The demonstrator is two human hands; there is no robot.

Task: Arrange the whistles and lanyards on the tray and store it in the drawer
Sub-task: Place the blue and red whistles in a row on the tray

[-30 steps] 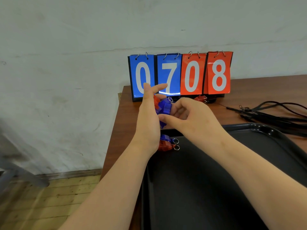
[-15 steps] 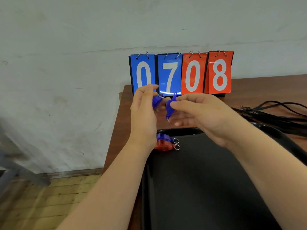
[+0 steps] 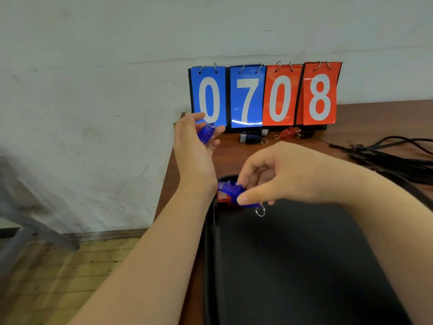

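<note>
The fingers [image 3: 216,131] of the left hand [image 3: 196,156] curl round a blue whistle [image 3: 205,134], held up in front of the scoreboard [image 3: 262,97] that reads 0708. The thumb and fingers [image 3: 251,195] of the right hand [image 3: 288,177] pinch a second blue whistle [image 3: 229,190] low at the far left corner of the black tray [image 3: 210,254]. It sits just over a red whistle [image 3: 222,198] lying in that corner, and a metal ring [image 3: 260,211] hangs below the thumb. Beyond the tray, on the brown surface [image 3: 234,158], a black whistle [image 3: 251,138] and another red one [image 3: 289,132] lie at the foot of the scoreboard. A bundle of black lanyards [image 3: 386,156] lies to the right.
</note>
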